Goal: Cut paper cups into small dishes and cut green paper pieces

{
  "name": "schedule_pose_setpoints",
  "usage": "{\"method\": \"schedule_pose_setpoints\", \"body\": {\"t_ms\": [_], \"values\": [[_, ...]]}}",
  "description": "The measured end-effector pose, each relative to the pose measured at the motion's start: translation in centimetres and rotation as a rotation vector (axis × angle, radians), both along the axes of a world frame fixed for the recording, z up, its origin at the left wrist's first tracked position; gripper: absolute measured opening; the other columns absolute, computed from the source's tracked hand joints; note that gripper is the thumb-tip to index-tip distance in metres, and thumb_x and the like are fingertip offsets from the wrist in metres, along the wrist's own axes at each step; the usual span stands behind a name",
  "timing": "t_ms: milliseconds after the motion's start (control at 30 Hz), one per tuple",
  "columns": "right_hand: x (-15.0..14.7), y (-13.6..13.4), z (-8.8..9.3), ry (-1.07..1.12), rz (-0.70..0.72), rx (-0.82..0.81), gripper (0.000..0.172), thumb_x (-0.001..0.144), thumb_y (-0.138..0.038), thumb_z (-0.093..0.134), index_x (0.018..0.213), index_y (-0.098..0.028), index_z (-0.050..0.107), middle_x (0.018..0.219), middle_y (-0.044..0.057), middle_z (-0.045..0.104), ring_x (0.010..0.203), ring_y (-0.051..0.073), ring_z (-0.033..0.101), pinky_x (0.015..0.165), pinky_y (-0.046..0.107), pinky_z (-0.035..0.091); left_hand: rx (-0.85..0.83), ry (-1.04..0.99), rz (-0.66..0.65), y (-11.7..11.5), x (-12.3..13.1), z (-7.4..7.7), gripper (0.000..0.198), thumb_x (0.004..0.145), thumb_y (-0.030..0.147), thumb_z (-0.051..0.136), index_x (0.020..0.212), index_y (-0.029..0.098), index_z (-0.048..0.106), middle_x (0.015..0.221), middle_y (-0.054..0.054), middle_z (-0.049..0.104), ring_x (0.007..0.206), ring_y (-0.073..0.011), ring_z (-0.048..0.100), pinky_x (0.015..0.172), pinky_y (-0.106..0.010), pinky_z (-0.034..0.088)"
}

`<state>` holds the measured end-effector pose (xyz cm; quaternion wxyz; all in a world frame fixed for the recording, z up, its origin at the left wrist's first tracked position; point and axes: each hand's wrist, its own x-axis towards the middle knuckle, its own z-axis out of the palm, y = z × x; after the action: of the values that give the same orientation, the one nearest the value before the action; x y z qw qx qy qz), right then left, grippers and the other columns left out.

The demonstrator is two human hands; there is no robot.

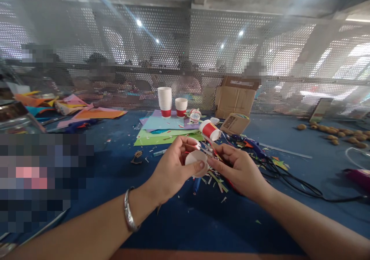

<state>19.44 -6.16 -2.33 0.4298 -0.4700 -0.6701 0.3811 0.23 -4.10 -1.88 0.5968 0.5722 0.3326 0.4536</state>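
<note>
1. At the left edge of the frame, loose orange, pink and yellow paper sheets (86, 112) are spread on the blue desk (121, 175).
2. Left of centre, the left hand (173, 169), with a silver metal bangle (129, 213) on its wrist, is closed around a small white paper cup (196, 162). The cup is pinched between thumb and fingers and held just above the desk at the frame's centre.
3. This cup is judged light, thin-walled and easily dented. It would best be held gently by the rolled rim or the stiffer base, not by the soft side wall.
4. Above centre, a stack of white paper cups with red bands (164, 102) stands behind green and pale blue paper sheets (162, 130). A red-banded paper cup (210, 130) lies tilted nearer the hands.
5. Right of centre, the right hand (238, 169) is curled, its thumb tip meeting the held cup's rim. Whether anything is gripped beneath its fingers cannot be told.
6. Paper offcuts (215, 179) are scattered below both hands.
7. Further right, a brown cardboard box (235, 98) and black cables (289, 179) are seen.
</note>
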Motion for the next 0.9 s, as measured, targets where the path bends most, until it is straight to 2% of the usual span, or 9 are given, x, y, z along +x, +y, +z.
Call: {"method": "schedule_pose_setpoints", "body": {"t_ms": [133, 233, 333, 500, 700, 800, 900], "values": [[-0.1, -0.3, 0.1, -0.021, -0.033, 0.052, 0.018, 0.086, -0.034, 0.067, 0.081, -0.021, 0.056, 0.075, 0.0, 0.063, 0.076, 0.018, 0.06, 0.069, 0.028, 0.047, -0.051, -0.074, -0.111, -0.3, 0.1, 0.0, 0.046, 0.073, 0.023, 0.084, 0.109, 0.019, 0.054, 0.108, -0.005, 0.062, 0.096, -0.0191, 0.062, 0.082, -0.032, 0.05], [0.2, -0.3, 0.1, -0.069, -0.074, 0.098, 0.015, 0.087, -0.029, 0.063, 0.078, -0.02, 0.056, 0.076, 0.0, 0.061, 0.073, 0.017, 0.057, 0.067, 0.027, 0.045, -0.075, -0.104, -0.195, -0.5, -0.1, 0.2, 0.042, 0.077, 0.023, 0.082, 0.11, 0.018, 0.057, 0.111, -0.007, 0.064, 0.1, -0.0181, 0.062, 0.086, -0.03, 0.049], [0.5, -0.2, 0.1, -0.118, -0.12, 0.129, 0.013, 0.088, -0.029, 0.06, 0.08, -0.019, 0.059, 0.074, -0.001, 0.059, 0.067, 0.014, 0.05, 0.062, 0.026, 0.041, -0.113, -0.133, -0.235, -0.8, -0.2, 0.7, 0.044, 0.076, 0.021, 0.084, 0.111, 0.018, 0.059, 0.111, -0.005, 0.065, 0.097, -0.0148, 0.062, 0.084, -0.028, 0.051], [0.6, -0.1, 0.1, -0.143, -0.139, 0.14, 0.013, 0.088, -0.029, 0.061, 0.081, -0.019, 0.06, 0.069, -0.002, 0.054, 0.063, 0.013, 0.044, 0.059, 0.025, 0.038, -0.17, -0.169, -0.251, -0.9, -0.1, 1.0, 0.042, 0.071, 0.017, 0.086, 0.106, 0.018, 0.062, 0.111, -0.004, 0.063, 0.093, -0.0155, 0.062, 0.079, -0.03, 0.057], [0.4, -0.1, 0.4, -0.04, -0.077, 0.095, 0.028, 0.086, -0.044, 0.069, 0.079, -0.019, 0.058, 0.068, -0.003, 0.052, 0.062, 0.012, 0.043, 0.056, 0.024, 0.037, -0.224, -0.259, -0.272, -0.1, -0.6, 1.0, 0.035, 0.081, 0.023, 0.08, 0.111, 0.018, 0.063, 0.115, -0.007, 0.064, 0.099, -0.0171, 0.063, 0.086, -0.032, 0.057], [0.5, -0.1, 0.5, -0.031, -0.068, 0.103, 0.037, 0.091, -0.054, 0.06, 0.078, -0.019, 0.057, 0.063, -0.005, 0.044, 0.056, 0.01, 0.036, 0.051, 0.024, 0.031, -0.228, -0.294, -0.283, 0.1, -0.8, 1.1, 0.03, 0.084, 0.022, 0.076, 0.112, 0.018, 0.064, 0.115, -0.008, 0.065, 0.099, -0.0179, 0.064, 0.085, -0.032, 0.059], [0.6, -0.2, 0.6, -0.049, -0.075, 0.102, 0.041, 0.093, -0.058, 0.055, 0.081, -0.019, 0.059, 0.063, -0.005, 0.043, 0.054, 0.01, 0.032, 0.048, 0.024, 0.027, -0.233, -0.325, -0.299, 0.1, -0.9, 1.1, 0.029, 0.085, 0.021, 0.075, 0.112, 0.017, 0.065, 0.114, -0.008, 0.065, 0.099, -0.0183, 0.064, 0.084, -0.032, 0.06]]}}
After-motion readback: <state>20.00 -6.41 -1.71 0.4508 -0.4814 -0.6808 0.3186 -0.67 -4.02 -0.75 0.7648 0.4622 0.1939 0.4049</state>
